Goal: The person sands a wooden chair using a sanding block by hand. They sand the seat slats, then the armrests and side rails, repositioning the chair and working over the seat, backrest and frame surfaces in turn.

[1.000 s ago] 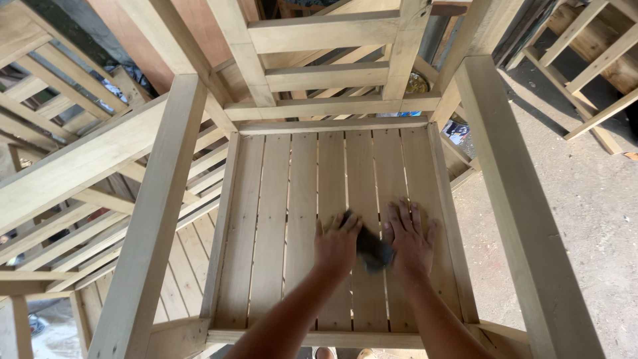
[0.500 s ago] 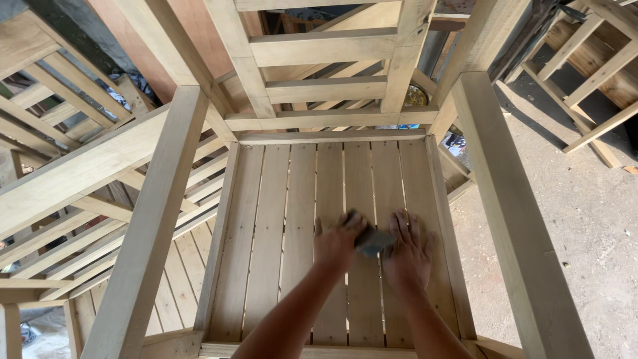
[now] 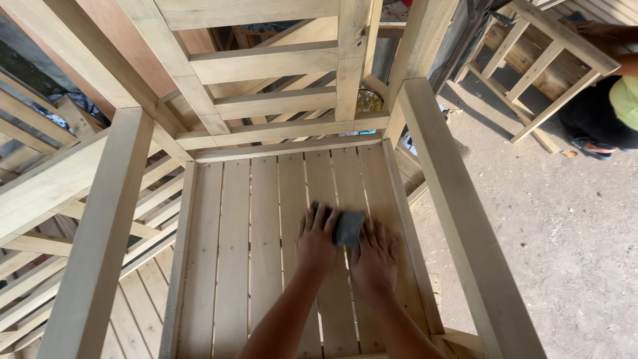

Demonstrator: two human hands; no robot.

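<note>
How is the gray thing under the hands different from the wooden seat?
The sanding block is dark gray; the slatted seat is pale wood. The block is small and one piece; the seat is wide, made of slats with gaps. Both lie flat, the left hand and right hand pressing on the block.

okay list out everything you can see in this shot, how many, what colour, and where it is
wooden chair: one, pale bare wood, fills the middle, with a slatted seat and two broad armrests
sanding pad: one, dark grey, flat on the seat slats towards the right
other wooden frames: several, pale wood, stacked on the left
wooden stool frame: one, pale wood, top right on the ground
another person: one, in dark and yellow-green clothes, far right edge, partly cut off
ground: grey-brown dirt, right side
left hand: bare, flat on the slats, fingers over the pad's left edge
right hand: bare, flat, just below the pad, touching it
</note>
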